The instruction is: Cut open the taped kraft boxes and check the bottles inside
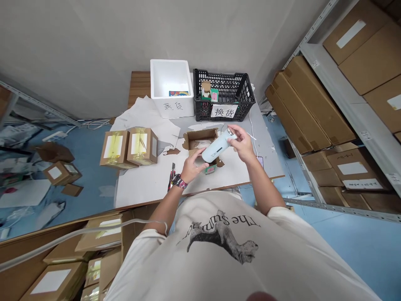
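Note:
A pale blue vacuum flask (217, 147) is held tilted above the table, with its silver-rimmed top toward the upper right. My right hand (242, 145) is closed around the top end. At the lower end, my left hand (193, 168) supports the base between thumb and fingers. Under the flask stands an opened cardboard box (200, 136) with torn flaps; its inside is partly hidden by the flask. A small green and pink box (210, 169) lies close to my left hand. By my left wrist is a red and black utility knife (171, 175).
Two taped cartons (142, 146) stand on the table's left side. At the back are a white foam box (172, 106) and a black plastic crate (224, 94) holding small boxes. Shelving with cartons (313, 108) rises on the right; more cartons (56, 280) sit at lower left.

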Demonstrator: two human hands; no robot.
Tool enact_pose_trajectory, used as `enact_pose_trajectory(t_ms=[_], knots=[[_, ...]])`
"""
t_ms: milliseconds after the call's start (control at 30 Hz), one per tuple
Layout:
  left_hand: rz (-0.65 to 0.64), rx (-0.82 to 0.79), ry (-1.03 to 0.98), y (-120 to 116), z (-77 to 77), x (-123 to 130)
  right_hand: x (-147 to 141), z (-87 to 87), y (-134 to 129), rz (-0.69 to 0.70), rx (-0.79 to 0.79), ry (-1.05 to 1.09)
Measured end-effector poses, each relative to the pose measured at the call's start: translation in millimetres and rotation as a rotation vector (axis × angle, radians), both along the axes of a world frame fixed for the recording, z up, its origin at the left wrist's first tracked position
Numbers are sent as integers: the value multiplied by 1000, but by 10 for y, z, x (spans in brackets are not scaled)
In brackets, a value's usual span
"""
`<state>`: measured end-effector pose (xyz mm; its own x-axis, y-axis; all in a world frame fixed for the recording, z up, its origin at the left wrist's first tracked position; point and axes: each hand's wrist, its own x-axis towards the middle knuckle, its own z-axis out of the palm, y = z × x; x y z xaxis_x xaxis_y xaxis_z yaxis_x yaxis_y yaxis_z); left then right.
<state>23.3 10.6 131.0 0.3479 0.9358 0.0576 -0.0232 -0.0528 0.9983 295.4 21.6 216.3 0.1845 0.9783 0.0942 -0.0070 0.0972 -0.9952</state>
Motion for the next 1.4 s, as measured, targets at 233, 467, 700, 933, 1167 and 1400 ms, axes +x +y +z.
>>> enact_pose_trajectory(t_ms=[233, 467, 700, 933, 1167, 1400], knots=[[-93, 213, 472, 30, -794, 16, -49, -435, -113, -97, -19, -202], [-38, 143, 487, 16, -1088, 100, -176, -501, -195, -46, 21, -238], [61, 86, 461, -27, -1187, 180, -202, -440, -250, 25, 28, -374], [-57, 158, 417, -71, -1233, 379, -138, -386, -395, 265, 64, -547], [-51, 99, 454, -165, -1367, 448, -39, -479, -406, 195, 41, -580], [-36, 61, 367, -94, -1456, 512, -41, -788, -488, 174, 16, -616]])
